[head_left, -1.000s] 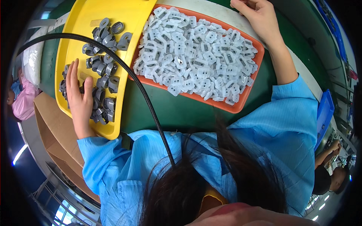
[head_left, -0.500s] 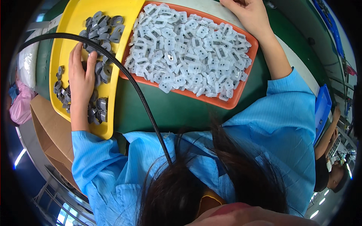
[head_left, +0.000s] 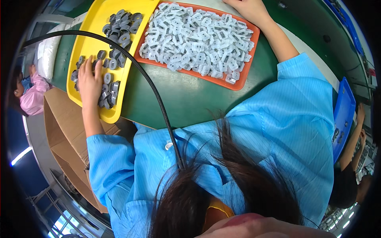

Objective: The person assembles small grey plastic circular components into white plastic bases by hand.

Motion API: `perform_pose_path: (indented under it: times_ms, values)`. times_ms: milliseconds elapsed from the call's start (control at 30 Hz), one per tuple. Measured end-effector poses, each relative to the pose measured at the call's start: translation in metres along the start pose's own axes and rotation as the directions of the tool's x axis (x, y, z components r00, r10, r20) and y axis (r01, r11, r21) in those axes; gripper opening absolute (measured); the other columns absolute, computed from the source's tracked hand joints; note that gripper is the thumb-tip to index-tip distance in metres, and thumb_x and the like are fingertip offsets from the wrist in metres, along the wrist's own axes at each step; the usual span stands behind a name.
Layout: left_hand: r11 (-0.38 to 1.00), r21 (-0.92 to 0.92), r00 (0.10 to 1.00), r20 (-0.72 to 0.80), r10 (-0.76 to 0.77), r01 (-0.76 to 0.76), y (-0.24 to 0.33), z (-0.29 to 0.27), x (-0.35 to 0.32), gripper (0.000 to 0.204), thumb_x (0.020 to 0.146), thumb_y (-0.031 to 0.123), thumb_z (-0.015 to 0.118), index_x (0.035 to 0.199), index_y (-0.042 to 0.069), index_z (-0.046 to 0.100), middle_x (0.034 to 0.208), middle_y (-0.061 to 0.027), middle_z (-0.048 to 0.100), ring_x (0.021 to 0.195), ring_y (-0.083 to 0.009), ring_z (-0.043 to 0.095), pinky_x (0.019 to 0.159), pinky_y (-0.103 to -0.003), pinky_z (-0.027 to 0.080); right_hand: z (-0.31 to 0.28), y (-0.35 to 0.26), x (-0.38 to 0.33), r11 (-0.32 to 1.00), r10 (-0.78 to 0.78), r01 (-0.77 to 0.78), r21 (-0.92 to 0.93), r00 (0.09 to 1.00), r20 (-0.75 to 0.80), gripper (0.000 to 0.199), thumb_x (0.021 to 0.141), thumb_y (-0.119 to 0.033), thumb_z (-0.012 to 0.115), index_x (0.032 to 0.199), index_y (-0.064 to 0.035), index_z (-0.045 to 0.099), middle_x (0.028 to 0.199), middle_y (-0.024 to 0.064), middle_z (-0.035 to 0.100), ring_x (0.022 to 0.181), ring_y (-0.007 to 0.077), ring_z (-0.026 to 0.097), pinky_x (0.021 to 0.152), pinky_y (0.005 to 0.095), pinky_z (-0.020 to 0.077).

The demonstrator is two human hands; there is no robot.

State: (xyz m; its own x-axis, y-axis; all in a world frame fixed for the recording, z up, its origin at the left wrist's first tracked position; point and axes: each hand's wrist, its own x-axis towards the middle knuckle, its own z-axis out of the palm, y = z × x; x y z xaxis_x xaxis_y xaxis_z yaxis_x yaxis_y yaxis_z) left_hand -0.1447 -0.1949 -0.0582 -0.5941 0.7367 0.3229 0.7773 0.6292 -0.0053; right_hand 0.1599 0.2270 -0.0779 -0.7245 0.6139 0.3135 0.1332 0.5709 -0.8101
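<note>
My left hand (head_left: 90,83) reaches into a yellow tray (head_left: 90,47), its fingers apart among loose grey plastic pieces. These small curved grey pieces (head_left: 124,38) lie in several clusters, the biggest along the tray's far right side. Whether a fingertip touches a piece is hard to make out. Just beyond the far right corner of an orange-red tray (head_left: 254,43) is my right hand (head_left: 251,10). Its fingertips are cut off by the upper edge, so what they do is hidden. A heap of translucent white plastic pieces with dark slots (head_left: 198,41) fills the orange-red tray.
A black cable (head_left: 152,89) arches across the view above the yellow tray. The green table (head_left: 174,101) has a cardboard box (head_left: 65,127) beside it at left. A white plastic bag (head_left: 48,55) lies farther left. Other people and a blue tray (head_left: 344,115) are at the sides.
The whole view has shifted, so both trays sit higher in it. My left hand has drawn back from the far grey cluster toward the tray's nearer left part, fingers spread.
</note>
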Motion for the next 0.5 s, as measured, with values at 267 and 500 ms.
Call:
perform_pose_path:
  times_ms: [267, 500]
  values:
    - [0.96, -0.274, 0.999, 0.002, 0.055, -0.052, 0.044, -0.008, 0.027, 0.04, 0.103, 0.029, 0.062, 0.133, 0.002, 0.063, 0.131, -0.0205, 0.063, 0.123, -0.0374, 0.059, 0.107, -0.042, 0.045, -0.002, -0.006, -0.003, 0.999, 0.014, -0.014, -0.035, 1.0, -0.006, 0.019, 0.088, -0.015, 0.074, 0.098, 0.0012, 0.075, 0.084, 0.0092, 0.075, 0.075, 0.0127, 0.067, 0.071, 0.0299, 0.054]
    - [0.916, -0.397, 0.995, -0.099, 0.009, -0.048, 0.051, 0.004, 0.097, 0.036, 0.099, 0.025, 0.067, 0.13, 0.006, 0.067, 0.128, -0.0195, 0.065, 0.115, -0.0342, 0.065, 0.096, -0.037, 0.052, -0.002, -0.017, -0.008, 0.994, 0.098, -0.097, -0.057, 0.995, 0.025, 0.017, 0.09, -0.015, 0.074, 0.097, 0.0007, 0.075, 0.078, 0.0045, 0.07, 0.069, 0.0088, 0.059, 0.065, 0.0276, 0.0492]
